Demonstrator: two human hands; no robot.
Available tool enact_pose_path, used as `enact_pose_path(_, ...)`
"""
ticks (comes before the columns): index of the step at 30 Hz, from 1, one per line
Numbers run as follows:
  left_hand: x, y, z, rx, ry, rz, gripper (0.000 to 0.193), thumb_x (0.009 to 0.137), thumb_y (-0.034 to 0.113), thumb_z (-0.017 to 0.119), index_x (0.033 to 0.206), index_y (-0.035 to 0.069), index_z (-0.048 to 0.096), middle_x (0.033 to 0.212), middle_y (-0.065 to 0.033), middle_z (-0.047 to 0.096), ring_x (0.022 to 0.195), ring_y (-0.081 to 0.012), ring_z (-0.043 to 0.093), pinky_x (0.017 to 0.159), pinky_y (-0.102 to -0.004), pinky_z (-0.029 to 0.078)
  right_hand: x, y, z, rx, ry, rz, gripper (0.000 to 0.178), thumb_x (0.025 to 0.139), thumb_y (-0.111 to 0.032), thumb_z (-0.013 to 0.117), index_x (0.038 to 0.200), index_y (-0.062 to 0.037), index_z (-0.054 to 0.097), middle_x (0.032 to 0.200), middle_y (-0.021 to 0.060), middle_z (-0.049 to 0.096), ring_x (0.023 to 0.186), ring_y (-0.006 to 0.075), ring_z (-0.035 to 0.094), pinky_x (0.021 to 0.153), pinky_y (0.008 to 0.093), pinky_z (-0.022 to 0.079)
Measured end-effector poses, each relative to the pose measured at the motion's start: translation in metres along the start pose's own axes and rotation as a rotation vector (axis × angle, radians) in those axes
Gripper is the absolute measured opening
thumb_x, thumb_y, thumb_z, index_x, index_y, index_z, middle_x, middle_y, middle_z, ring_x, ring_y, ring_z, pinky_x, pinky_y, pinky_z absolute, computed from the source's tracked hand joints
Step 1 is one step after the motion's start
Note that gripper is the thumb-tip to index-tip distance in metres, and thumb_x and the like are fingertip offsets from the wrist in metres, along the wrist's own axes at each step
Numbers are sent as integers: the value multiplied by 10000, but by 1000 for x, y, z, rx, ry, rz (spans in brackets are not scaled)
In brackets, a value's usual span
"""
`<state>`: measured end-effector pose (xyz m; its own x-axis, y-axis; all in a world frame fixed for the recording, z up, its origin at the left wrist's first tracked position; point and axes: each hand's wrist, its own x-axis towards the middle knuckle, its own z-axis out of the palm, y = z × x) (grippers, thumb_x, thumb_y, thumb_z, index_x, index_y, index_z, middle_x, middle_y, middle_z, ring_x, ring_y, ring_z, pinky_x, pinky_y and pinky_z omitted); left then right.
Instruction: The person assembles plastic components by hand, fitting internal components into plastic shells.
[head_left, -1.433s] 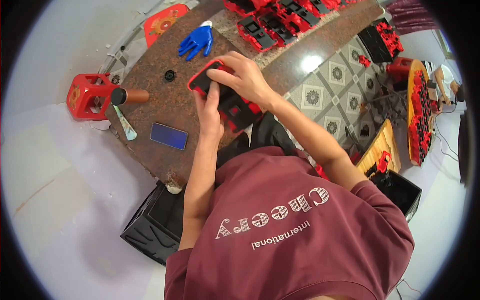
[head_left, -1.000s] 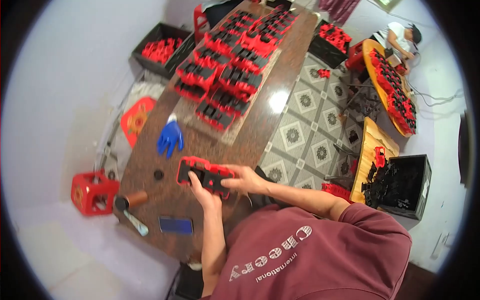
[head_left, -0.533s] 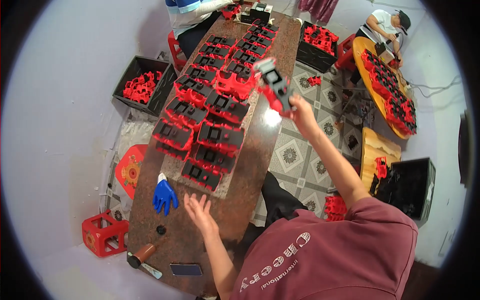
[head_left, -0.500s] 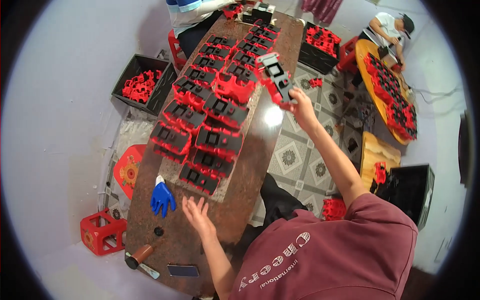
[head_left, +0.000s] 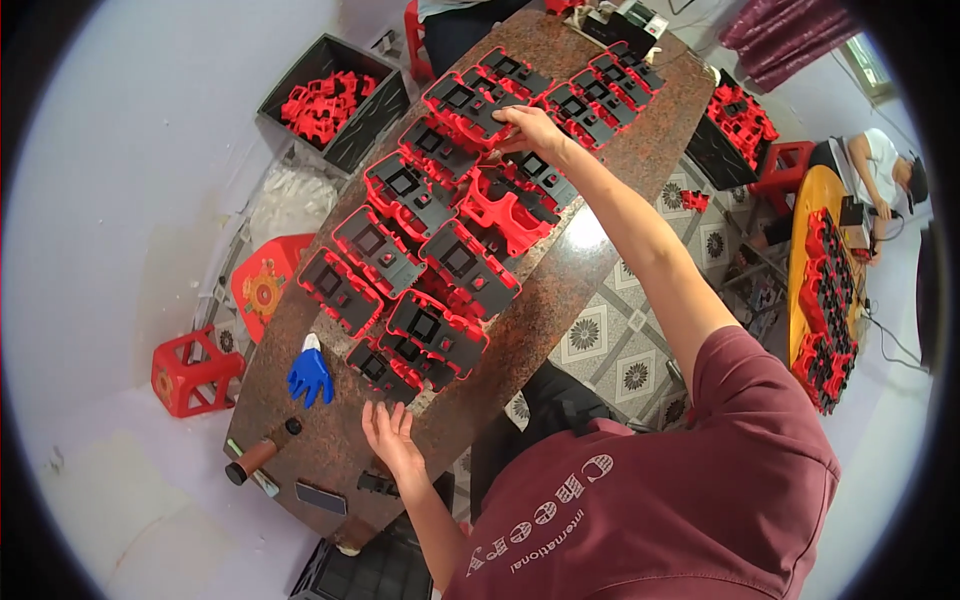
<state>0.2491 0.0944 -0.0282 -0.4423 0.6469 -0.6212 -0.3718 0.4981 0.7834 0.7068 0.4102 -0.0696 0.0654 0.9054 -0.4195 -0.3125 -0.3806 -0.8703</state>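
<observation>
Red-and-black casing (head_left: 464, 103) lies partly hidden by the right grip (head_left: 532, 133).

Across the front of the maroon shirt (head_left: 690, 480), we see pale printed lettering (head_left: 545, 515): one large word in ornate, patterned letters, with a smaller, plainer word running alongside it. Both slope upward to the right and stand upside down to us.

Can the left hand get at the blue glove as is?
Likely yes: the left hand is open and looks empty, the blue glove lies close by on the table, and nothing visible stands between them.
</observation>
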Motion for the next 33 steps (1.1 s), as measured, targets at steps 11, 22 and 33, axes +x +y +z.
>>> enact_pose_path(11, -13, 8, 10, 32, -22, 65, 510, 965, 217, 614, 1402, 82, 390, 1334, -103, 467, 1074, -268, 596, 923, -405, 479, -12, -12, -20, -177, 113, 31, 674, 888, -469, 673, 1351, -27, 462, 1133, 155, 616, 943, 238, 666, 770, 401, 585)
enact_pose_path(22, -46, -3, 115, 426, 35, 690, 503, 966, 170, 604, 1397, -6, 414, 1397, -181, 427, 1245, -271, 462, 1030, -399, 384, -157, 73, -138, -468, 448, 5, 441, 868, -286, 681, 1197, -4, 601, 893, 65, 669, 765, 133, 622, 658, 268, 508)
enact_pose_path(33, -82, 18, 180, 846, 476, 824, 689, 878, 334, 690, 1366, -74, 426, 1390, -275, 432, 1301, -391, 402, 1112, -465, 287, -188, 103, -65, -596, 285, -241, 509, 897, -196, 689, 1320, -9, 476, 1143, 112, 563, 940, 183, 586, 825, 331, 500)
